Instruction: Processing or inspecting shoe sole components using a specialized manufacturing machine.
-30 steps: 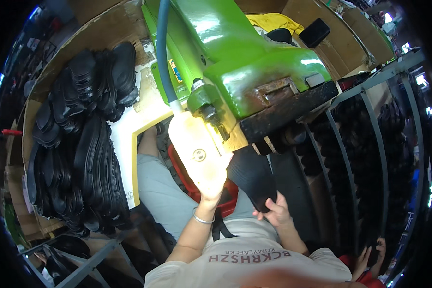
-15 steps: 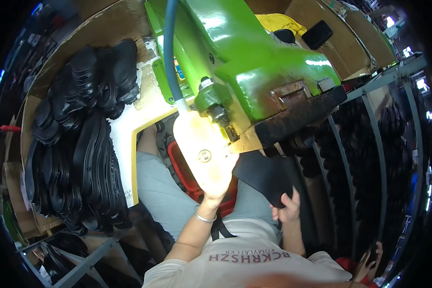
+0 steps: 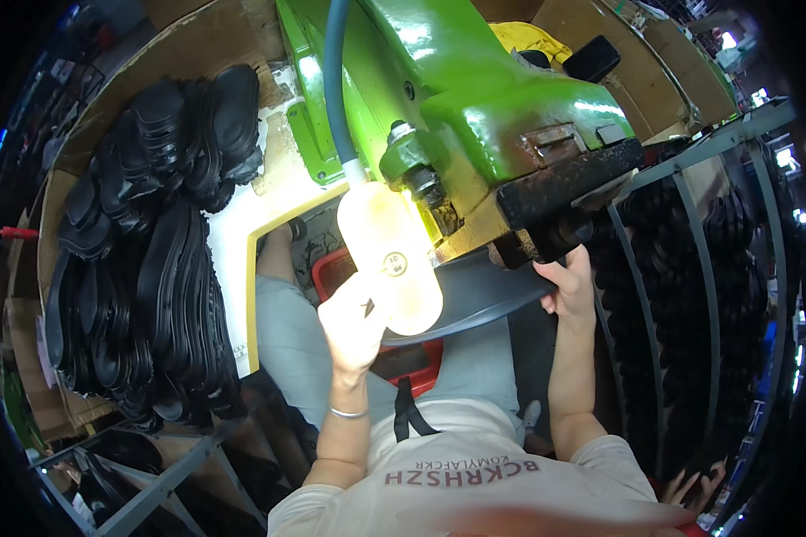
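A black shoe sole [image 3: 493, 291] stretches sideways below the head of the green machine [image 3: 484, 116], its long edge toward me. My right hand [image 3: 571, 282] pinches the sole's right end, thumb and fingers closed, right beside the machine's dark lower block. At the opposite end my left hand [image 3: 349, 327] is closed on the sole, its fingers partly hidden by the glowing oval lamp [image 3: 387, 242]. The lamp also covers part of the sole's left end. Whether the sole touches the machine's working part cannot be made out.
Stacked black soles [image 3: 175, 295] fill a cardboard box on the left. A rack [image 3: 685, 224] with more dark soles stands on the right. Yellow cloth [image 3: 530, 38] lies behind the machine. Another person's hand [image 3: 698, 488] shows at the lower right.
My right hand has risen to the machine head, bringing the sole from a slanting hang to a nearly level, edge-on position. My left hand has shifted left.
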